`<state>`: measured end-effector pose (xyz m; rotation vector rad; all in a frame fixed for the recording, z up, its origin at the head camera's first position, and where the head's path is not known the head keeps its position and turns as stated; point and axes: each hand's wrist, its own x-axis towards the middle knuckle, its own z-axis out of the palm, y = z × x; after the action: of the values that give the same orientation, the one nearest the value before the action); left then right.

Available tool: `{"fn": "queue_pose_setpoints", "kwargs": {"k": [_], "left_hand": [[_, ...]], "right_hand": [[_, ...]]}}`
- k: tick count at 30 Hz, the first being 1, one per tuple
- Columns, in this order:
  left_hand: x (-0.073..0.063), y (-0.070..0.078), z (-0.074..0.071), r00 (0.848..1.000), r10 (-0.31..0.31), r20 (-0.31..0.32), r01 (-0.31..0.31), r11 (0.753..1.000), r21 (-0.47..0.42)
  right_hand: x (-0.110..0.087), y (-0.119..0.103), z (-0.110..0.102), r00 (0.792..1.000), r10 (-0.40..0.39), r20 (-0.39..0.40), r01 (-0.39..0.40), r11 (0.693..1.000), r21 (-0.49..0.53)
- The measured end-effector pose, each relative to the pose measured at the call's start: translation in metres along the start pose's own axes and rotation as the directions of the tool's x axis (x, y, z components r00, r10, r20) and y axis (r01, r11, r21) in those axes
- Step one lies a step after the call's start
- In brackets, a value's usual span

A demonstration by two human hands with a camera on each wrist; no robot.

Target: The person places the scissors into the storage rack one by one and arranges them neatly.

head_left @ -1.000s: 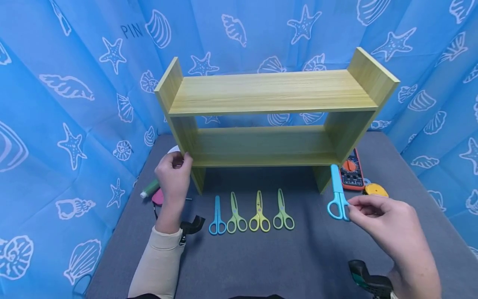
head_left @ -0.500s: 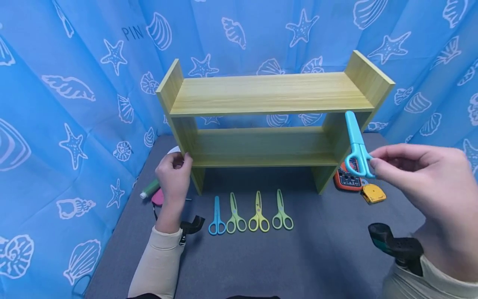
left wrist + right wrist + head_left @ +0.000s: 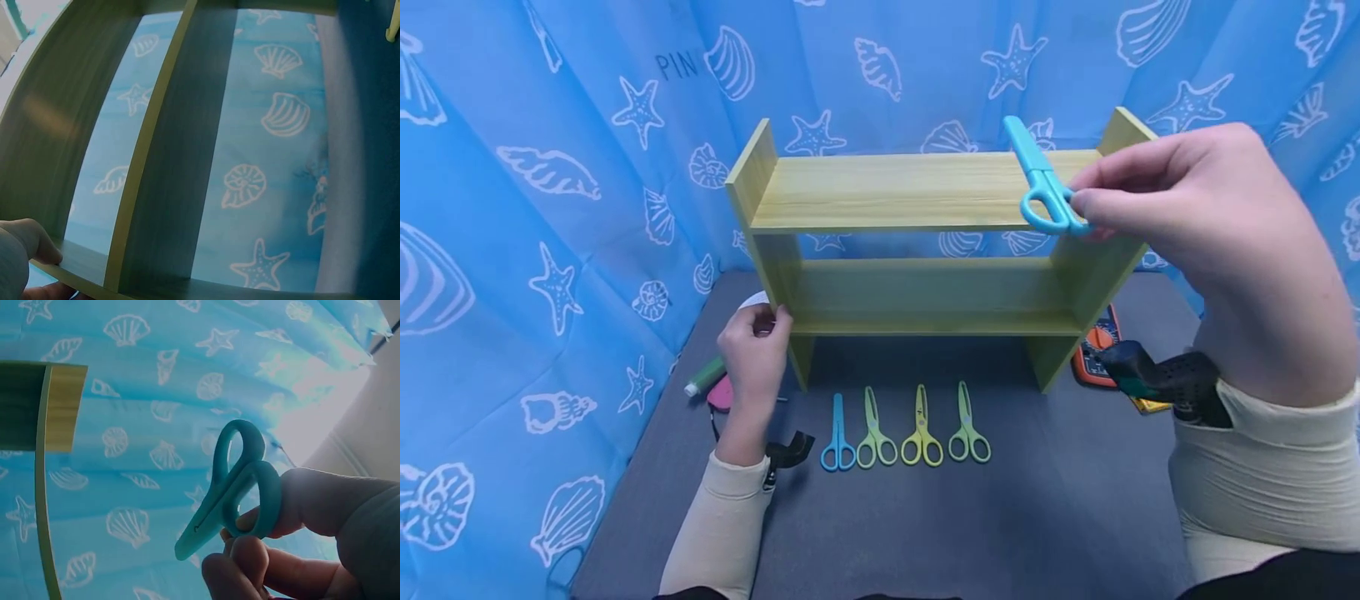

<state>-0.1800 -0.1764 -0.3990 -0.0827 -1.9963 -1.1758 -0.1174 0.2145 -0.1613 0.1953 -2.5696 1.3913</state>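
Note:
Turquoise scissors (image 3: 1041, 179) are pinched by one handle loop between the thumb and fingers of my right hand (image 3: 1195, 192). Their blades point up and away, in front of the upper board of a two-tier wooden shelf (image 3: 910, 187). In the right wrist view the same scissors (image 3: 219, 494) appear apart from the shelf (image 3: 42, 487). My left hand (image 3: 754, 342) grips the shelf's left side panel near the lower board; the thumb (image 3: 40, 244) lies along the panel's edge in the left wrist view.
Blue scissors (image 3: 838, 437), two green scissors (image 3: 874, 433) (image 3: 967, 429) and yellow scissors (image 3: 921, 433) lie in a row before the shelf. A multimeter (image 3: 1097, 346) lies right of it, a green tube (image 3: 703, 377) and a pink item (image 3: 720, 394) left. A patterned curtain (image 3: 587, 208) hangs behind.
My right hand has lifted the turquoise scissors from beside the shelf's lower right up to its top board, lately moving left. My left hand stays on the side panel.

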Motion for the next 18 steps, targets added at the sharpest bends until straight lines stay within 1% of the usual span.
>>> {"fn": "queue_pose_setpoints", "kwargs": {"k": [3,6,7,9,12,13,18], "left_hand": [[0.001,-0.001,0.001,1.000,0.001,0.003,-0.001,1.000,0.002],[0.002,-0.001,0.001,1.000,0.001,0.004,-0.001,1.000,-0.006],[0.003,-0.001,0.001,1.000,0.003,0.004,-0.003,1.000,-0.009],[0.003,-0.001,0.001,1.000,0.006,0.001,-0.006,1.000,-0.011],[0.003,-0.001,0.001,1.000,0.016,-0.008,-0.016,1.000,-0.012],[0.003,-0.001,0.001,1.000,0.018,-0.011,-0.018,1.000,-0.009],[0.002,-0.001,0.001,1.000,0.023,-0.017,-0.023,1.000,0.006]], "right_hand": [[0.012,-0.019,0.010,1.000,0.012,0.026,-0.011,0.999,-0.031],[0.025,-0.039,0.023,0.999,-0.008,0.047,0.012,0.996,-0.091],[0.030,-0.045,0.028,0.998,-0.021,0.056,0.026,0.994,-0.103],[0.040,-0.056,0.040,0.995,-0.070,0.076,0.078,0.991,-0.109],[0.054,-0.072,0.058,0.984,-0.134,0.117,0.147,0.983,-0.112],[0.058,-0.076,0.064,0.981,-0.143,0.134,0.159,0.981,-0.115],[0.080,-0.095,0.093,0.969,-0.116,0.220,0.157,0.971,-0.180]]}}
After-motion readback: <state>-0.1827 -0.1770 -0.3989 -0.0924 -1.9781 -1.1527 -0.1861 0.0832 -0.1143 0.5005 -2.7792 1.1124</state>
